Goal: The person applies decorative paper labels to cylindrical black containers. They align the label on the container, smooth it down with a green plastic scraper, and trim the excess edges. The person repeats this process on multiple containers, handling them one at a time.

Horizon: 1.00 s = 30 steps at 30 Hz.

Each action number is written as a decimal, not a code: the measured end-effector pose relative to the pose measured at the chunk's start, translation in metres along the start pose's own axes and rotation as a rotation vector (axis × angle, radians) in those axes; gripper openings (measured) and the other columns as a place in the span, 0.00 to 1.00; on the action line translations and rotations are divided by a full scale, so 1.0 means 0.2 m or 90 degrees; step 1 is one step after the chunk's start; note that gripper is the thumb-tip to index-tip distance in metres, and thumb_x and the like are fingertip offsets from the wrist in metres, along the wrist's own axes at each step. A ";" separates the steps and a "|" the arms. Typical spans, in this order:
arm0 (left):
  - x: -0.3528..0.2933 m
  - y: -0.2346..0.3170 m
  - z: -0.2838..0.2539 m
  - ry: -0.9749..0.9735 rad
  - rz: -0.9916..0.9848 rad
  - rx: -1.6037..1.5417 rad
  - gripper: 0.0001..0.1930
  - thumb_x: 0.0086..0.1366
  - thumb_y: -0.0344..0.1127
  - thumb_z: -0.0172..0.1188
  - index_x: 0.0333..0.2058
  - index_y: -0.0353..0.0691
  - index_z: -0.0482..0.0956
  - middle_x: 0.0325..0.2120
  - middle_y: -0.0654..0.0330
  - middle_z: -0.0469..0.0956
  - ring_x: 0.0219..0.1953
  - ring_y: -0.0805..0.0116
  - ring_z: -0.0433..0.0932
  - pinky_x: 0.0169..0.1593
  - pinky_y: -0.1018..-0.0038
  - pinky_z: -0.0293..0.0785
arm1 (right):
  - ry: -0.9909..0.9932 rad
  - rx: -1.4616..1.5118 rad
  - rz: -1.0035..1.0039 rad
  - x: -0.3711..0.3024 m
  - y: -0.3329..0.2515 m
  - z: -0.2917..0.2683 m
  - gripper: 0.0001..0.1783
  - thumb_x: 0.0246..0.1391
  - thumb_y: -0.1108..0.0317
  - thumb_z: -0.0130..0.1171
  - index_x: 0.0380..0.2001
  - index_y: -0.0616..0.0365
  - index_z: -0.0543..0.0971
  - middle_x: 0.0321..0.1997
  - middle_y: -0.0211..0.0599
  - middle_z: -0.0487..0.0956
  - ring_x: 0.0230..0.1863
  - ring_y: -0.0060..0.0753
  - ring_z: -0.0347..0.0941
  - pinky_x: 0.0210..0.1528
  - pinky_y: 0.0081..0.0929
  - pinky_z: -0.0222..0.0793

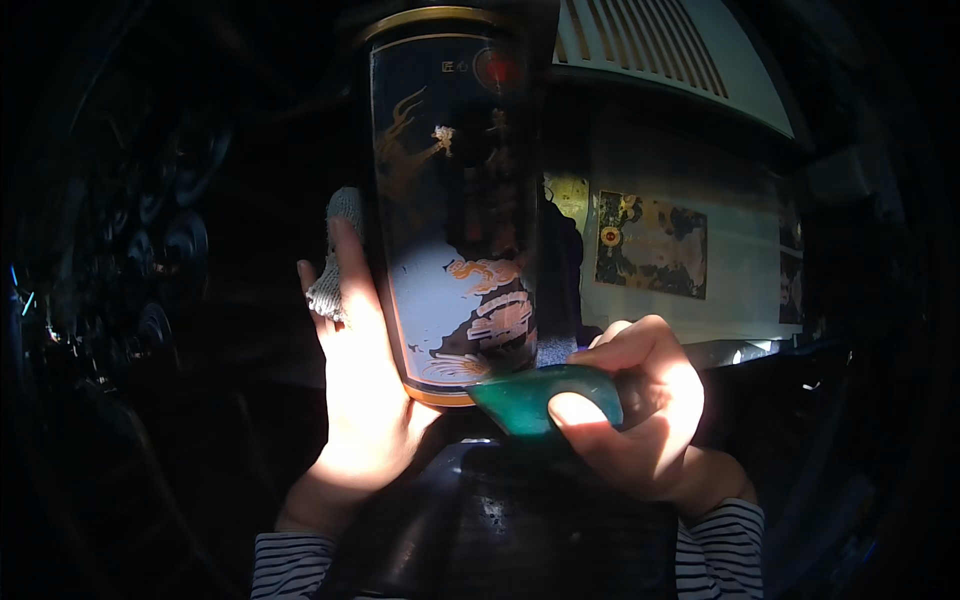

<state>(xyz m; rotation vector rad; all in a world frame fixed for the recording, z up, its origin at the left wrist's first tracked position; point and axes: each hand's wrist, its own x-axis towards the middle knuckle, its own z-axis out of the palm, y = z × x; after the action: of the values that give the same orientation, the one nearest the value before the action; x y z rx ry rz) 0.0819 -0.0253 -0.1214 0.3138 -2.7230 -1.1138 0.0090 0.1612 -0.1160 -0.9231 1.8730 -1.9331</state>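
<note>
At the upper middle of the view, a tall dark cylinder [455,200] stands nearly upright, leaning slightly, with gold bands at its upper and bottom rims, orange and gold decoration and a red round mark near the upper rim; the inside is hidden, so its contents cannot be told. A pale glare covers its lower left wall. Its bottom rim sits between the two hands, and its left edge borders a deep, dim stretch where rounded shapes [190,250] are too dark to make out. To its right, well apart from the right hand's fingertips, lies a pale surface [640,310] bearing a patterned rectangle [655,245], with a slotted panel [650,45] beyond. The left hand [365,370] runs up along the cylinder's left side, fingers nearly straight and pointing away, a grey knitted cover [327,300] around part of them; its thumb is hidden near the base, and how tightly it grips cannot be told. The right hand [650,410] bends inward, pinching a green flat piece [530,400] between thumb and curled fingers. This piece's left tip overlaps the bottom rim in view, though contact is unclear. Striped sleeves [290,565] reach both wrists, flanking a dark, glossy surface [500,540].
</note>
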 end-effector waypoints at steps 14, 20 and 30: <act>0.07 0.12 -0.04 0.043 0.223 0.429 0.38 0.53 0.43 0.61 0.62 0.49 0.55 0.58 0.50 0.59 0.62 0.35 0.47 0.56 0.31 0.31 | 0.045 0.160 0.150 -0.05 0.00 -0.01 0.15 0.46 0.77 0.61 0.36 0.66 0.67 0.30 0.38 0.74 0.32 0.19 0.70 0.34 0.17 0.68; 0.00 -0.10 -0.03 -0.001 0.064 0.207 0.54 0.53 0.49 0.63 0.63 0.41 0.30 0.62 0.39 0.42 0.64 0.38 0.42 0.63 0.47 0.30 | 0.084 0.072 0.192 -0.08 0.07 -0.07 0.13 0.49 0.80 0.56 0.38 0.67 0.65 0.32 0.42 0.75 0.28 0.20 0.73 0.31 0.18 0.72; 0.08 0.06 -0.05 -0.073 0.115 0.127 0.48 0.50 0.43 0.65 0.63 0.48 0.40 0.63 0.45 0.46 0.64 0.47 0.46 0.61 0.53 0.41 | 0.059 0.060 0.170 -0.06 0.08 -0.05 0.15 0.48 0.79 0.58 0.38 0.67 0.64 0.31 0.41 0.75 0.31 0.22 0.73 0.33 0.18 0.71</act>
<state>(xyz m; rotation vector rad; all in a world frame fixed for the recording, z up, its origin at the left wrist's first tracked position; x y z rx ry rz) 0.0667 -0.0279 -0.1043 0.0287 -2.8986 -0.8401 0.0076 0.1743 -0.1339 -0.5318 1.8303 -1.9089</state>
